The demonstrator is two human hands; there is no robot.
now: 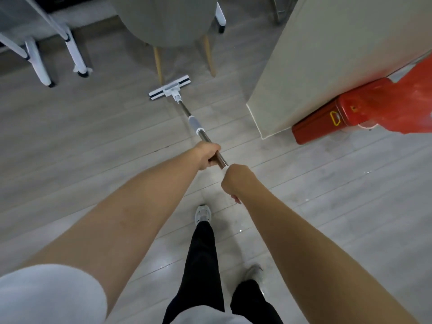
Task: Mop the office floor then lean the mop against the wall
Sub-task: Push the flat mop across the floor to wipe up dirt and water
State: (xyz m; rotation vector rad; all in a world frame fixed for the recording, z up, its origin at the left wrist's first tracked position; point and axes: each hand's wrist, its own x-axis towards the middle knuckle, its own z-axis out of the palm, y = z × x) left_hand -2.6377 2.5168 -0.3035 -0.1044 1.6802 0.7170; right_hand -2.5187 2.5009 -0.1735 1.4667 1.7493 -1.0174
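While left hand [208,155] and right hand [236,181] clench their fingers [215,148] round the mop [201,133] pole, staggered for leverage, its head lies flat on the floor [93,136] at twelve o'clock, reaching toward the chair [168,22].

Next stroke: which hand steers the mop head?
Likely the left hand: it grips the pole lower down, nearer the mop head. The right hand holds the top end, better as a pivot.

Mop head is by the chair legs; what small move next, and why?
Probably draw the mop head back toward your feet. It sits on the floor short of the chair's wooden legs, and left hand and right hand both grip the handle, so pushing on would likely bump them.
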